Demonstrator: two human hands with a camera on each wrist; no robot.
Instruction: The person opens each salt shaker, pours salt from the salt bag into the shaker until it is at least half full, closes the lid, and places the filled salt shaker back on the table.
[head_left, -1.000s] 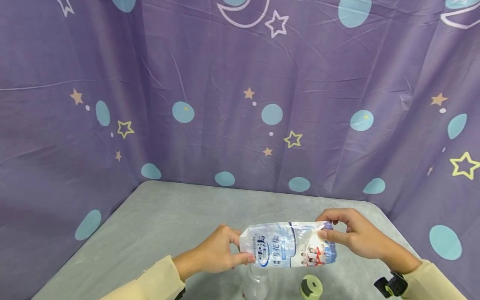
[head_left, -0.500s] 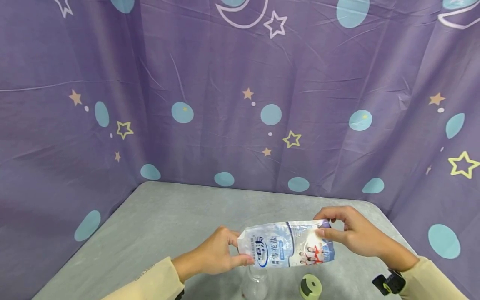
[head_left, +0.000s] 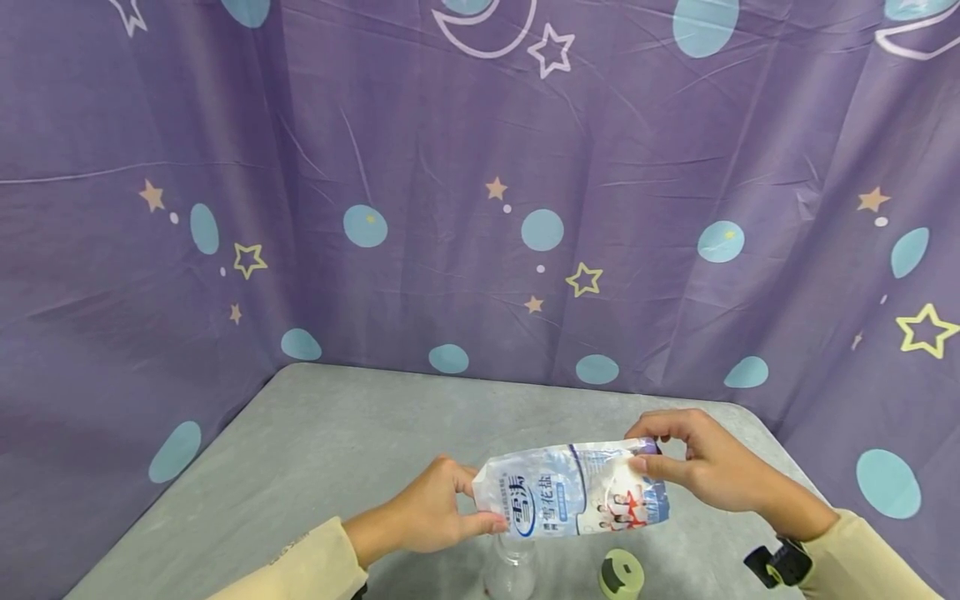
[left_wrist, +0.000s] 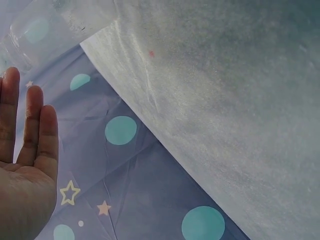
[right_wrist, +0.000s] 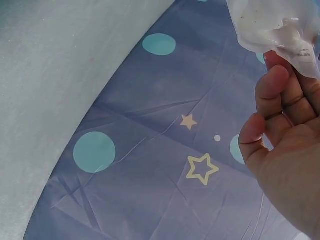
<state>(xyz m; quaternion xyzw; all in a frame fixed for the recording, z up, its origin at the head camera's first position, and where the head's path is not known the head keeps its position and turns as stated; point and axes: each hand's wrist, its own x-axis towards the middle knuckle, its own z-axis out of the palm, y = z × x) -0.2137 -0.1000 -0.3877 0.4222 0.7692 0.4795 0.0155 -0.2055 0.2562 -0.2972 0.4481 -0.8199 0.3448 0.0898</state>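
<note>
A white and blue printed bag (head_left: pixel 562 492) is held in the air between the two hands, over the near part of the grey surface (head_left: pixel 360 417). The left hand (head_left: pixel 431 512) pinches the left end of the bag, with the thumb on the front side; in the left wrist view, its other visible fingers (left_wrist: pixel 47 132) are extended. The right hand (head_left: pixel 701 462) grips the right end at the upper corner, with the thumb pressed on the front and the fingers behind the bag.

Under the left end of the bag there is a transparent bottle (head_left: pixel 512 575). The bag covers its top, so I cannot tell whether the two are touching. To the right of the bottle, near but apart, a light green cap (head_left: pixel 622 573) is on the surface. Behind hangs a purple curtain (head_left: pixel 450 292) with stars and blue spots.
</note>
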